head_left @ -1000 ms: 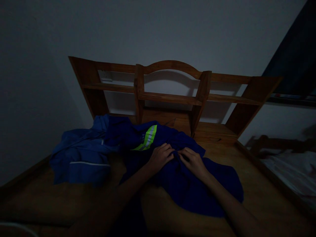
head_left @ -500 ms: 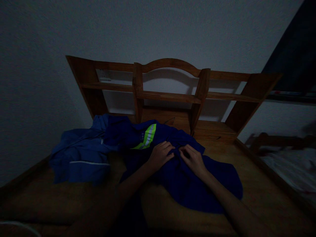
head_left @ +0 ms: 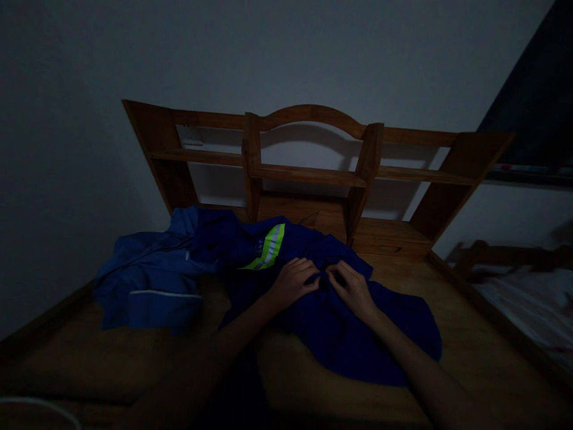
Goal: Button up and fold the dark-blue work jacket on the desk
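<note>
A dark blue work jacket (head_left: pixel 358 334) with a yellow-green and silver reflective stripe (head_left: pixel 271 245) lies spread and rumpled on the wooden surface. My left hand (head_left: pixel 295 280) pinches its cloth near the middle, fingers bent over thumb. Close by on the right, my right hand (head_left: pixel 351 286) pinches the same cloth between thumb and forefinger. A small fold rises between the two hands; dim light hides any detail there. To the left, a lighter blue garment (head_left: pixel 152 275) with white piping lies crumpled against the jacket, untouched by either hand.
A wooden shelf unit (head_left: pixel 308 175) with an arched top stands at the back against the pale wall (head_left: pixel 286 54). The wooden surface (head_left: pixel 465 334) has a raised edge on the right. White bedding (head_left: pixel 532 298) is beyond it. A pale curved cord (head_left: pixel 40 401) shows at bottom left.
Both hands stay on the jacket at nearly the same spot. The left thumb and fingertips have shifted slightly at the fold. The whole view has moved a little.
</note>
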`<state>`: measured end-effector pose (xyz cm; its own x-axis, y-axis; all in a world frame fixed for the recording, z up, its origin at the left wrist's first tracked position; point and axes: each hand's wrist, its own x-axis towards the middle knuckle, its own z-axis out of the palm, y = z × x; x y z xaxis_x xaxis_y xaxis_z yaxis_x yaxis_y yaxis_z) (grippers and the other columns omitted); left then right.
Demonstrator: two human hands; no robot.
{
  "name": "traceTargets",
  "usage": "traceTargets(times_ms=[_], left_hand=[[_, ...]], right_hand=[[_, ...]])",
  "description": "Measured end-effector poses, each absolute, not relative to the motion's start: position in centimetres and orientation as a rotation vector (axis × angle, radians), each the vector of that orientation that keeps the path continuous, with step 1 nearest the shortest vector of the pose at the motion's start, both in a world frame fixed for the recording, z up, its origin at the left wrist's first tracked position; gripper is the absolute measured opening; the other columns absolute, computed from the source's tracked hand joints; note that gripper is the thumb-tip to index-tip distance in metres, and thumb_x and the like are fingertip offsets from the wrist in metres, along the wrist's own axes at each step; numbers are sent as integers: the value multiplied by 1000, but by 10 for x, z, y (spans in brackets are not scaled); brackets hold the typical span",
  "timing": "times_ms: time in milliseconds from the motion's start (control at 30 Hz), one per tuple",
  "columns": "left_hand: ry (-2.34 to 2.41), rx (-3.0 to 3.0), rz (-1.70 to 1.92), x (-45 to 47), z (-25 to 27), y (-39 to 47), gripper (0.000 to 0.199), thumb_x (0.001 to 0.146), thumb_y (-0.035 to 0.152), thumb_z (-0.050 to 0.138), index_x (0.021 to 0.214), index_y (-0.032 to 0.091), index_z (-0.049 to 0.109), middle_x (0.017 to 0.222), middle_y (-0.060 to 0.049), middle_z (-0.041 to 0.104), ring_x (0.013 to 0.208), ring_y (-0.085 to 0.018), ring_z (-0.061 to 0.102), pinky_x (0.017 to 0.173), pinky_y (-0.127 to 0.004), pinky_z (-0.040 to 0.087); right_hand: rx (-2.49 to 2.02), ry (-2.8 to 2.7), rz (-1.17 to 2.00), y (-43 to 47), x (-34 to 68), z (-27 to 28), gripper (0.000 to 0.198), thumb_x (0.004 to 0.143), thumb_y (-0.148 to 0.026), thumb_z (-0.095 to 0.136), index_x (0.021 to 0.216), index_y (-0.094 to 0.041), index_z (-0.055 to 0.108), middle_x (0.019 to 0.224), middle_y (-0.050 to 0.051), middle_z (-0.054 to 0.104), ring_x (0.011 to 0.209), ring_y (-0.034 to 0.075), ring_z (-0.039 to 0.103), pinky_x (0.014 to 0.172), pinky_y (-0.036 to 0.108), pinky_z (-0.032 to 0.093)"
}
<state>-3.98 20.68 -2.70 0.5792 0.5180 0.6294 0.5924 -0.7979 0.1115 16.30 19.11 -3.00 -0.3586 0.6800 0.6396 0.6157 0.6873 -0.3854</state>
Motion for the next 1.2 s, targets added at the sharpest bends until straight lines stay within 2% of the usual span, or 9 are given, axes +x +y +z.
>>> traceTargets(times_ms=[200, 433, 700, 1067, 1200], left_hand=[[-1037, -2692, -1083, -37, -23, 202, 22, 89, 32, 44, 99, 17, 56, 98, -4, 56, 95, -16, 49, 85, -31, 36], [-1025, -2716, -1101, -36, -23, 202, 28, 89, 28, 46, 115, 21, 52, 111, -1, 54, 104, -14, 48, 90, -30, 35], [-1025, -2669, -1048, -39, -25, 206, 29, 90, 36, 43, 108, 19, 58, 102, -3, 57, 95, -15, 50, 86, -32, 35], [-983, -2731, -1034, -43, -23, 207, 27, 93, 29, 38, 110, 20, 58, 103, -3, 57, 95, -14, 50, 86, -30, 36], [-1011, -2735, -1134, -43, -27, 211, 24, 91, 28, 42, 107, 17, 57, 103, -3, 56, 96, -14, 50, 87, -29, 38]], right_hand=[[-985, -2110, 101, 190, 163, -27, 16, 91, -26, 43, 100, -19, 54, 93, 4, 54, 86, 13, 52, 76, 26, 41], [-1008, -2114, 130, 188, 162, -25, 16, 92, -28, 43, 100, -20, 53, 94, 3, 54, 87, 12, 52, 76, 25, 41], [-1032, -2066, 133, 190, 162, -25, 14, 92, -28, 43, 97, -21, 54, 94, 1, 55, 88, 11, 53, 78, 24, 41], [-1079, -2046, 109, 192, 163, -25, 16, 91, -28, 42, 97, -21, 55, 95, 3, 56, 87, 13, 54, 79, 26, 42], [-1008, -1953, 87, 158, 139, 2, 22, 89, -28, 46, 109, -21, 53, 99, 5, 56, 94, 15, 53, 83, 28, 43]])
